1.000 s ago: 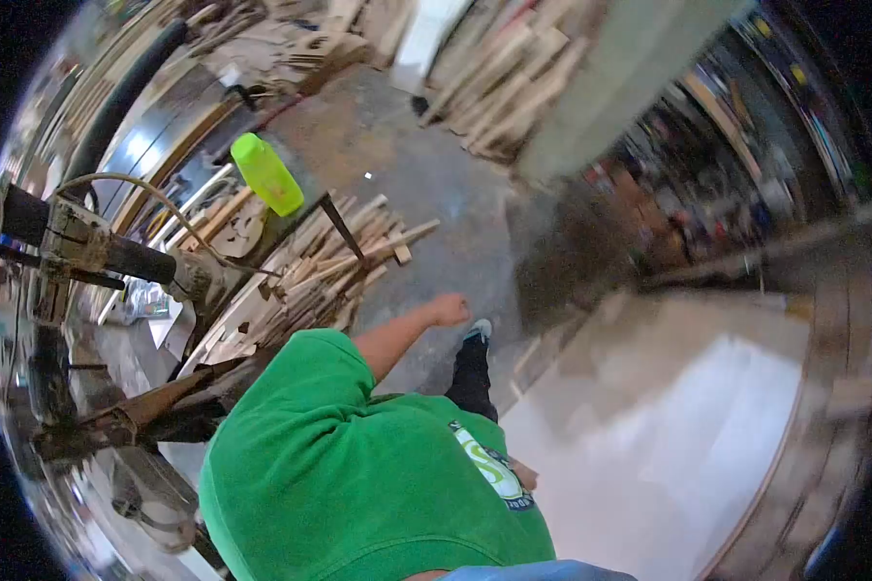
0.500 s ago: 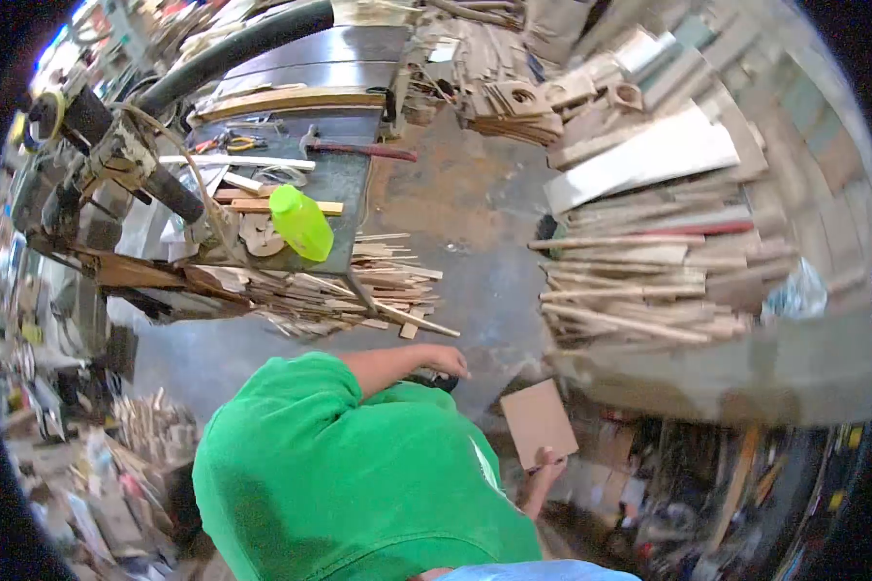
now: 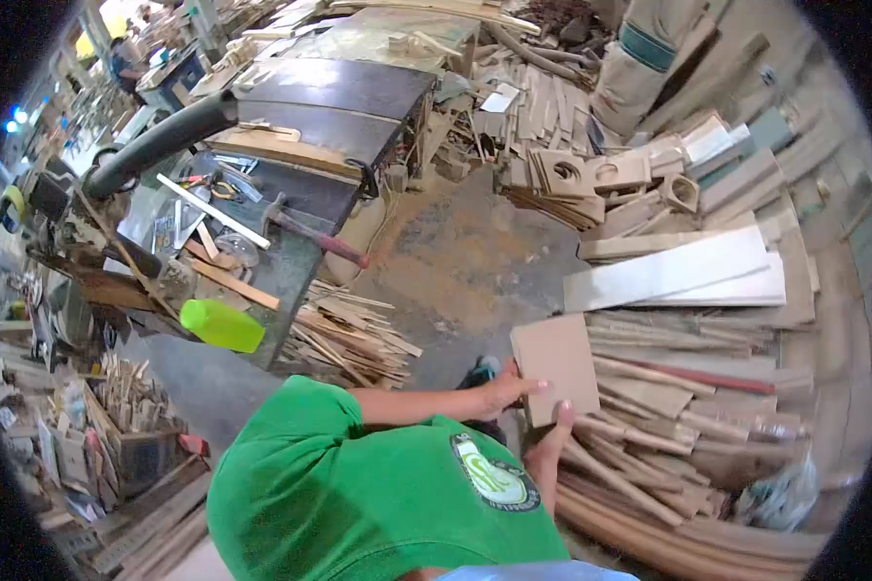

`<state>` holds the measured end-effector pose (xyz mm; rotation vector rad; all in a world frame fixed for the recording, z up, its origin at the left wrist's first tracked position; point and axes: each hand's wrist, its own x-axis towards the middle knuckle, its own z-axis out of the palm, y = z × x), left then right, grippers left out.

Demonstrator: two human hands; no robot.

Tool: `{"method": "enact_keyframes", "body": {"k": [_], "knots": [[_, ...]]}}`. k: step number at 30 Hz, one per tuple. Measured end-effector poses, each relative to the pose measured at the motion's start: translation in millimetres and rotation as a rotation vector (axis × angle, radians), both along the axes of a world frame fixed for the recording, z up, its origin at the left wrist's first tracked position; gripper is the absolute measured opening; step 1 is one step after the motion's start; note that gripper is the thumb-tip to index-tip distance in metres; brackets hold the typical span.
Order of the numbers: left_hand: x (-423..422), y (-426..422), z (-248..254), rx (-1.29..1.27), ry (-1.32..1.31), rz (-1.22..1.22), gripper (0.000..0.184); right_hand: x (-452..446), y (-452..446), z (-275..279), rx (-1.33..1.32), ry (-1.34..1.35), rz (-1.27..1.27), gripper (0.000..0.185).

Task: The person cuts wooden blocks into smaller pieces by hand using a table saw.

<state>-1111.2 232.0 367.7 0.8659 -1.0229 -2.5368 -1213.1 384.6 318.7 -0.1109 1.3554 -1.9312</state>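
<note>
A square, light-brown wooden board (image 3: 558,360) is held in front of me, on the right side of my body. My left hand (image 3: 506,389) grips its near left edge with the thumb on top. My right hand (image 3: 550,441) holds the near edge, its thumb on the upper face and the other fingers hidden underneath. A second edge shows along the board's left side; I cannot tell whether more than one piece is stacked.
To the left stands a workbench (image 3: 300,254) with a hammer (image 3: 322,238), pliers (image 3: 225,190) and a lime-green bottle (image 3: 225,326). Wood strips (image 3: 354,329) lie below it. At right are stacked offcuts (image 3: 649,387), white boards (image 3: 678,274) and pieces with round holes (image 3: 562,174).
My left hand has moved right and taken hold of the board, which only my right hand held before. The board has risen in view, and my view has turned.
</note>
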Motion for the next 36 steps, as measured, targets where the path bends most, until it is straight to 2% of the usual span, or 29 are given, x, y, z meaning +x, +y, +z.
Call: {"method": "enact_keyframes", "body": {"k": [2, 3, 5, 6, 7, 9, 11, 13, 15, 17, 19, 21, 23, 25, 27, 28, 29, 31, 32, 33, 35, 36], "knots": [[-27, -49, 33, 0.073, 0.08, 0.148, 0.088, -31, -66, 16, 0.069, -0.041, 0.074, 0.07], [-46, -72, 29, 0.093, 0.111, 0.195, 0.088, -55, -97, 31, 0.129, -0.072, 0.13, 0.076], [-82, -128, 21, 0.019, -0.002, 0.203, 0.087, -116, -148, 0, 0.071, -0.071, 0.231, 0.073], [-98, -150, 27, -0.001, 0.0, 0.242, 0.087, -120, -182, 53, 0.007, -0.135, 0.333, 0.072], [-105, -172, 32, -0.059, -0.09, 0.31, 0.088, -133, -212, 65, -0.018, -0.148, 0.367, 0.072], [-104, -216, 50, -0.12, -0.216, 0.383, 0.088, -148, -256, 84, -0.07, 0.015, 0.456, 0.074], [-103, -249, 77, -0.064, -0.032, 0.437, 0.092, -162, -296, 103, 0.001, 0.0, 0.431, 0.076], [-106, -281, 70, -0.001, -0.062, 0.46, 0.092, -188, -339, 111, -0.061, 0.076, 0.612, 0.078], [-110, -318, 63, 0.041, -0.068, 0.488, 0.091, -192, -384, 119, -0.055, 0.059, 0.672, 0.079], [-111, -359, 54, -0.038, 0.01, 0.504, 0.092, -202, -424, 109, -0.057, 0.043, 0.727, 0.08], [-119, -398, 47, -0.08, 0.053, 0.511, 0.093, -214, -467, 83, -0.012, 0.038, 0.673, 0.079], [-126, -448, 43, -0.047, -0.007, 0.481, 0.091, -211, -522, 103, -0.063, 0.033, 0.706, 0.078], [-128, -511, 22, -0.126, 0.066, 0.465, 0.09, -213, -582, 102, -0.102, 0.048, 0.747, 0.077], [-151, -558, 5, -0.156, 0.16, 0.476, 0.089, -224, -630, 82, -0.006, 0.123, 0.631, 0.076], [-152, -608, -2, -0.165, 0.097, 0.507, 0.085, -234, -676, 83, 0.094, 0.059, 0.633, 0.083], [-146, -628, 38, -0.22, 0.142, 0.486, 0.08, -237, -703, 87, 0.071, -0.01, 0.686, 0.081], [-149, -641, 37, -0.21, 0.126, 0.497, 0.08, -236, -732, 92, 0.035, -0.077, 0.741, 0.079], [-152, -672, 30, -0.344, -0.2, 0.755, 0.088, -227, -790, 100, -0.042, -0.091, 0.826, 0.074], [-138, -685, 70, -0.423, -0.235, 0.695, 0.089, -224, -818, 98, 0.024, -0.087, 0.833, 0.073], [-135, -702, 57, -0.407, -0.244, 0.717, 0.089, -222, -847, 96, 0.094, -0.08, 0.843, 0.073], [-134, -733, 25, -0.631, -0.58, 0.743, 0.089, -217, -909, 67, 0.145, -0.076, 0.897, 0.071], [-132, -745, 40, -0.589, -0.638, 0.768, 0.086, -211, -940, 54, 0.137, -0.056, 0.917, 0.069]]}}
